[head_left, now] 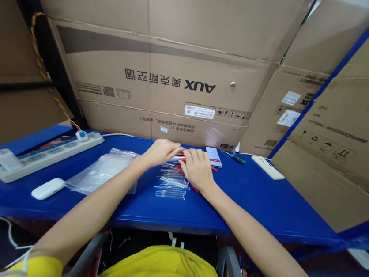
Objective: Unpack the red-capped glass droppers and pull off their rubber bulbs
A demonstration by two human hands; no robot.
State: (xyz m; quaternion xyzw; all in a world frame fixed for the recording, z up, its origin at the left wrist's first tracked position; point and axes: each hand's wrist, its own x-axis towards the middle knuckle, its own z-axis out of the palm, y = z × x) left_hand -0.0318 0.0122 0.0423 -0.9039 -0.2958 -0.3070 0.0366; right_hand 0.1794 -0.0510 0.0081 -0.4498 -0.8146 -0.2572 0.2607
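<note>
Both my hands meet at the middle of a blue table (257, 200). My left hand (160, 152) has its fingers curled and pressed together on something thin that I cannot make out. My right hand (197, 168) lies palm down beside it, fingers bent, over red items (195, 188) whose shape is mostly hidden. Just in front of the hands lies a row of several clear thin tubes (171, 184), laid side by side.
Clear plastic bags (104, 171) lie left of the tubes, with a white power strip (46, 154) and a small white device (48, 188) further left. A phone (213, 156), a green screwdriver (235, 157) and a white remote (268, 167) sit behind. Cardboard boxes (164, 78) wall the back and right.
</note>
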